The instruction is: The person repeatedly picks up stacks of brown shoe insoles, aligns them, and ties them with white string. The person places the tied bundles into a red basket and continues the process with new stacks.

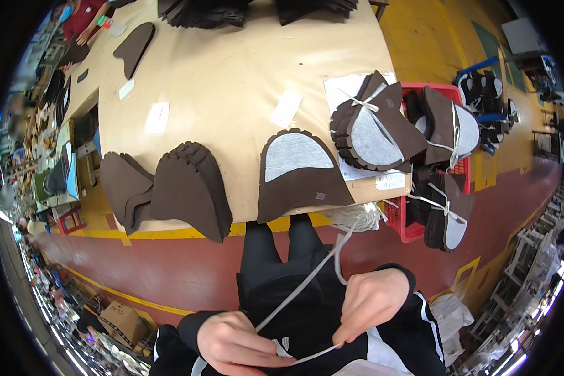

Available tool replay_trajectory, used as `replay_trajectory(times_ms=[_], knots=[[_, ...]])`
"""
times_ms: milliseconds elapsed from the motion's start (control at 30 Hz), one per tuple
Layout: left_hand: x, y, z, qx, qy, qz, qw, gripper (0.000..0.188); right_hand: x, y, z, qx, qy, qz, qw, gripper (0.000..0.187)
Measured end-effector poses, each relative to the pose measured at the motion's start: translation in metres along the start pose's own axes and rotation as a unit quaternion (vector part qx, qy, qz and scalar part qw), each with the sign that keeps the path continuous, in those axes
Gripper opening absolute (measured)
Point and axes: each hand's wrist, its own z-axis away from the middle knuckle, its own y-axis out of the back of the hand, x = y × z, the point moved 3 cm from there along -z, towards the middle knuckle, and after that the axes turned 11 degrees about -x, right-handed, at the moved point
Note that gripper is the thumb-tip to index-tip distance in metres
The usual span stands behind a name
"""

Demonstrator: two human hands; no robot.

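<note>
A thin whitish strip of cord [297, 291] is pinched in both my hands, close to my body. My left hand [241, 344] closes its fingers on it, and a short length stretches across to the fingertips of my right hand [373, 301]. From my hands the cord runs up to a bundle of white strips [357, 216] hanging at the table's front edge. On the table ahead lies a dark brown curved cut piece with a grey face [297, 156]. Left of it stand fanned stacks of plain brown pieces [191, 188].
The tan table [219, 81] bears more dark stacks [200, 12] at its far edge. Tied bundles [376, 135] rest at its right corner and in a red crate [410, 229] beside it. A person [81, 19] works at the far left. A cardboard box [124, 323] sits behind left.
</note>
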Motion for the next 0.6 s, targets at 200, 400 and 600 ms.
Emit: replay_trajectory(times_ms=[200, 400, 600], knots=[[-0.004, 0.020, 0.020, 0.005, 0.198, -0.147, 0.969, 0.028, -0.019, 0.014, 0.007, 0.063, -0.021, 0.198, 0.978, 0.016], [-0.090, 0.007, 0.040, 0.069, 0.093, -0.044, 0.992, 0.019, -0.052, 0.017, 0.030, 0.054, 0.110, 0.263, 0.957, 0.013], [0.045, 0.019, 0.040, -0.057, -0.148, -0.016, 0.987, 0.014, -0.048, 0.010, 0.034, 0.043, 0.152, 0.176, 0.972, 0.011]])
